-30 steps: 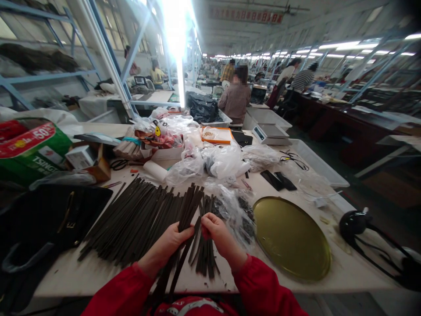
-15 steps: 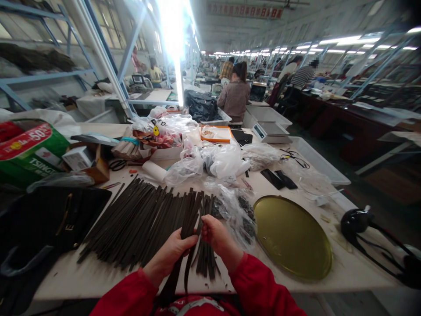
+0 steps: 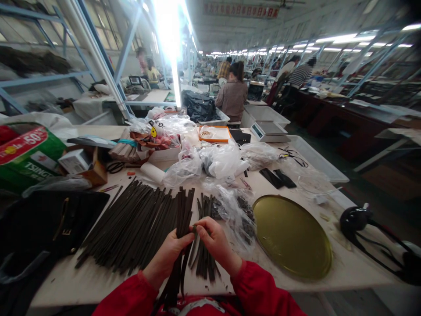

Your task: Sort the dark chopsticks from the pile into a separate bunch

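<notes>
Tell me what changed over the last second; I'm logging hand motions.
The left hand turned its bundle of dark strips more upright. The right hand closed in and now pinches at the bundle. The strip pile and brass tray stayed put.

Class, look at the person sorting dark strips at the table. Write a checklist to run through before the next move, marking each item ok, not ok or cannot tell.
1. Left hand grips a bundle of dark strips: ok.
2. Right hand fingers pinch at the bundle: ok.
3. Strip pile within reach: ok.
4. Gold tray has bare surface: ok.
5. Number of strips held: cannot tell.
</notes>
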